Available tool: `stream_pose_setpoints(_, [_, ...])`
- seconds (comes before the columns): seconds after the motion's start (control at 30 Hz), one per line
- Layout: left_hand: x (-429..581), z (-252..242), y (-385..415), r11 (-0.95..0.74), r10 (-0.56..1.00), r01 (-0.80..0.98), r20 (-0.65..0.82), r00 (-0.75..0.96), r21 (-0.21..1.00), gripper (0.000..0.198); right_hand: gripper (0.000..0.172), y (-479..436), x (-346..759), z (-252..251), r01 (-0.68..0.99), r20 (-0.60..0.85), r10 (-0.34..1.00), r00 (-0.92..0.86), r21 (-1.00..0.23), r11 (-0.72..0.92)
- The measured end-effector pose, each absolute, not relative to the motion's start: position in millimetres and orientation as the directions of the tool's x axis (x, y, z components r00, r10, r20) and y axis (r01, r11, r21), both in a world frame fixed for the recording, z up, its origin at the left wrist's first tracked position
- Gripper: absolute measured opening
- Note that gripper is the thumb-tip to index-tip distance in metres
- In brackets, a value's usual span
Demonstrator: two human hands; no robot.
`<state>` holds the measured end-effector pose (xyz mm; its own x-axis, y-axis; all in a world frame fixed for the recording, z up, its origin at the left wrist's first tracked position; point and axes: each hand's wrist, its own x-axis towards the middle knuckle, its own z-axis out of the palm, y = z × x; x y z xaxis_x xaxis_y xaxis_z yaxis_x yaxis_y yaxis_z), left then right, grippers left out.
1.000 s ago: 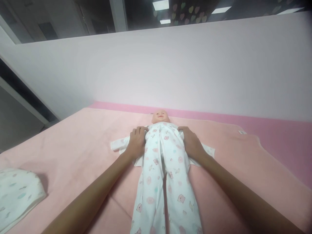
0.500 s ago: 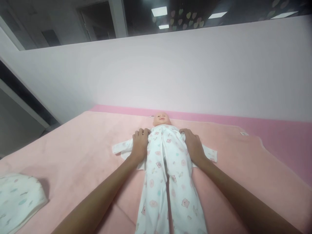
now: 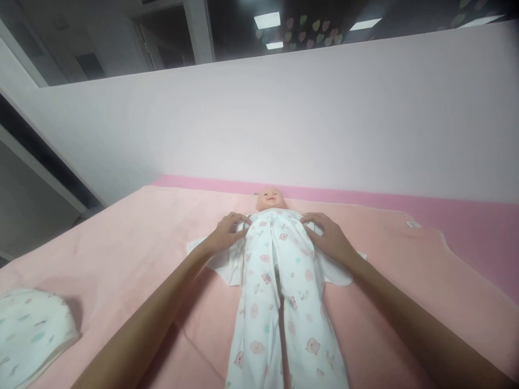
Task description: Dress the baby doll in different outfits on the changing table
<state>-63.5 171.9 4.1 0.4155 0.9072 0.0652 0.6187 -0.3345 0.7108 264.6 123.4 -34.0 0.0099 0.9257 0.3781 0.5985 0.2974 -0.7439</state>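
A baby doll (image 3: 270, 199) lies face up on a pink blanket (image 3: 121, 254), head toward the wall. White printed baby trousers (image 3: 279, 292) lie lengthwise over its body, the waist near its chin. Under the doll spreads a white top (image 3: 221, 263) with sleeves out to both sides. My left hand (image 3: 224, 235) rests at the doll's left side, fingers curled on the cloth at the waistband. At the other side my right hand (image 3: 328, 236) grips the cloth the same way.
A folded white printed cloth (image 3: 30, 335) lies at the blanket's near left corner. A pale wall rises just behind the doll's head. A darker pink surface (image 3: 466, 221) shows beyond the blanket's right edge, with a small white tag (image 3: 412, 223) there.
Both hands have turned and lifted slightly, fingers now pinching the cloth near the shoulders. The white top's edges have bunched under my wrists. The view has shifted a little.
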Motion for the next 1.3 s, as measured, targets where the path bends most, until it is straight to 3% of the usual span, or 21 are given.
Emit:
stream_pose_setpoints(0.2, [-65.8,-3.4,177.1,-0.404,0.879,0.601,0.111,0.464,0.689,0.026,0.02,123.6,267.0,-28.7,0.612,0.337,0.939,-0.066,-0.73,0.305])
stream_pose_setpoints(0.43, [-44.7,-21.9,167.5,-0.516,0.853,0.676,0.383,0.353,0.526,0.018,0.017,115.0,245.4,-38.9,0.775,0.501,0.865,0.023,-0.555,0.301])
stream_pose_setpoints(0.53, [-41.4,-23.4,166.9,-0.497,0.864,0.677,0.384,0.325,0.544,0.02,0.017,114.9,240.1,-43.6,0.813,0.532,0.846,0.033,-0.507,0.286])
stream_pose_setpoints(0.67, [-54.3,-12.7,171.3,-0.527,0.849,0.654,0.314,0.424,0.543,0.026,0.018,115.0,250.6,-35.4,0.787,0.456,0.89,0.002,-0.55,0.28])
stream_pose_setpoints(0.83, [-64.2,-9.9,171.3,-0.643,0.76,0.66,0.211,0.615,0.39,0.053,0.043,112.6,266.8,-25.6,0.734,0.316,0.925,-0.21,-0.574,0.363])
stream_pose_setpoints(0.93, [-54.7,-22.4,168.7,-0.651,0.754,0.713,0.32,0.573,0.258,0.047,0.054,112.0,261.5,-35.3,0.791,0.395,0.896,-0.203,-0.473,0.388])
stream_pose_setpoints(1.03, [-46.4,-30.8,167.1,-0.619,0.766,0.748,0.391,0.51,0.239,0.041,0.049,113.0,253.0,-48.2,0.858,0.5,0.849,-0.171,-0.347,0.378])
stream_pose_setpoints(1.3, [-43.7,-34.4,171.3,-0.604,0.775,0.761,0.396,0.492,0.236,0.033,0.04,112.7,246.3,-53.2,0.899,0.559,0.824,-0.092,-0.309,0.31])
